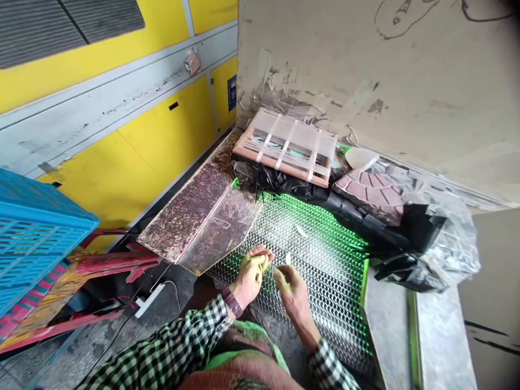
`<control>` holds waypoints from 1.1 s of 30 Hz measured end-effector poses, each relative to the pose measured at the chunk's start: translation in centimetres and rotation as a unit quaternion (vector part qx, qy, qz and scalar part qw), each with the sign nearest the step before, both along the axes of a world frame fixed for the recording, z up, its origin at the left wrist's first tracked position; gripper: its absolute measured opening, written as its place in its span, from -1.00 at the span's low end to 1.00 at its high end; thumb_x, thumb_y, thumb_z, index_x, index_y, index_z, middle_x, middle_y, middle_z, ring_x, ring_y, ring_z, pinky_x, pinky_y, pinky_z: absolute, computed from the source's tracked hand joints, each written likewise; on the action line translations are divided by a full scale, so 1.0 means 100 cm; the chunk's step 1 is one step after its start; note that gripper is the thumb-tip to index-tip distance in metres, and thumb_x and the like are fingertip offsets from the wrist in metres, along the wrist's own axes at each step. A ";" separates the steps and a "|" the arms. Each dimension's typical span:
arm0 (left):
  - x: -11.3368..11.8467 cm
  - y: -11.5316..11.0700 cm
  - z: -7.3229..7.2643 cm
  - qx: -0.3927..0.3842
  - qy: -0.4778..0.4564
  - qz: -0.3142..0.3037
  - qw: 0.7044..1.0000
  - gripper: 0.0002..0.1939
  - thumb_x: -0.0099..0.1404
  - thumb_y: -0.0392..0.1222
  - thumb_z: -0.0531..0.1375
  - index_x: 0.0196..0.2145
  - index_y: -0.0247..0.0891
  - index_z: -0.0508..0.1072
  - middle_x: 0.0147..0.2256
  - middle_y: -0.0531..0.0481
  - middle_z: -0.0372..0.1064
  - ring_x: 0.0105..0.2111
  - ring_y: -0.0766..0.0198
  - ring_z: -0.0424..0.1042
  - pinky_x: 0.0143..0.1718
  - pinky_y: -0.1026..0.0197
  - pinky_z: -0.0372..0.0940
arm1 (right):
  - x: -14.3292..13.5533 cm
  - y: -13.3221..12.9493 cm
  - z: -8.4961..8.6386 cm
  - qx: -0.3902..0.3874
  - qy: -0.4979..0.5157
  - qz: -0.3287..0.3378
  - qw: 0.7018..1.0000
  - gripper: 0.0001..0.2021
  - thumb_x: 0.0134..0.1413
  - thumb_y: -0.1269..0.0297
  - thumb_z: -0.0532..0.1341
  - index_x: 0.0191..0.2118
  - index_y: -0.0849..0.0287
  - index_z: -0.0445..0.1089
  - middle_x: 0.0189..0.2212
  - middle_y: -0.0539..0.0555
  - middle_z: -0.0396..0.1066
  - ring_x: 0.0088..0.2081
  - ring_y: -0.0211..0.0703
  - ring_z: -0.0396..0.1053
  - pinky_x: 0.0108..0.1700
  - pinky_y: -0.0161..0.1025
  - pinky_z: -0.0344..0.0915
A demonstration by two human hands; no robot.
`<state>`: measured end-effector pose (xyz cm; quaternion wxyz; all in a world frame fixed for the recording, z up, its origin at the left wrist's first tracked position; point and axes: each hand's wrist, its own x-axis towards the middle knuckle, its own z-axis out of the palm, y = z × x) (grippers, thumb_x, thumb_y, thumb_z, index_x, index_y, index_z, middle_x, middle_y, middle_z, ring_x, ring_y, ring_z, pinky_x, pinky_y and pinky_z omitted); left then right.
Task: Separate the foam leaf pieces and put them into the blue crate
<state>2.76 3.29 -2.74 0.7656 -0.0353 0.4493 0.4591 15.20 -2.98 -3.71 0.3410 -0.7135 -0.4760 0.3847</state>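
Note:
My left hand [248, 276] is closed around several thin, pale-yellow pieces [263, 268], held over a metal mesh belt [325, 260]. Their exact kind cannot be made out. Just to its right, my right hand [293, 292] has its fingers curled in towards the thumb. Whatever sits between those fingertips, if anything, is too small to see. One loose pale piece [288, 258] lies on the mesh near my right fingertips, and another pale piece [301, 232] rests farther up. Green light shines across the belt's far end and right side.
A stained metal side plate [211, 216] borders the belt on the left, a grey metal ledge [385, 319] on the right. Behind lie a strapped wooden frame [284, 146], black plastic wrapping [349, 211] and a pink segmented slab [371, 192]. A blue crate [40, 227] stands left.

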 end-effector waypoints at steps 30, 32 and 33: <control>-0.023 0.005 0.002 -0.016 0.028 0.029 0.999 -0.77 0.39 -0.48 0.09 -0.09 -0.27 0.42 -0.18 -0.13 0.53 -0.19 0.23 0.61 0.07 0.08 0.42 | -0.008 -0.015 -0.011 -0.031 -0.021 -0.033 0.999 -0.57 0.28 -0.19 0.12 -0.25 0.12 0.36 -0.43 0.07 0.44 -0.47 -0.14 0.35 -0.46 -0.26 0.22; -0.027 0.005 0.003 -0.023 0.042 0.019 0.999 -0.80 0.41 -0.44 0.10 -0.08 -0.27 0.42 -0.18 -0.13 0.53 -0.21 0.23 0.61 0.03 0.08 0.42 | 0.005 -0.016 -0.014 0.016 -0.191 0.010 0.981 -0.58 0.37 -0.10 0.03 -0.26 0.14 0.39 -0.38 0.11 0.46 -0.45 -0.15 0.34 -0.45 -0.27 0.13; -0.027 0.003 0.003 -0.021 0.041 0.014 0.999 -0.82 0.43 -0.41 0.10 -0.07 -0.28 0.42 -0.18 -0.13 0.53 -0.21 0.22 0.61 0.02 0.08 0.43 | 0.011 -0.017 -0.015 0.029 -0.248 0.034 0.968 -0.58 0.40 -0.06 -0.01 -0.25 0.15 0.41 -0.35 0.12 0.47 -0.44 -0.16 0.33 -0.46 -0.27 0.09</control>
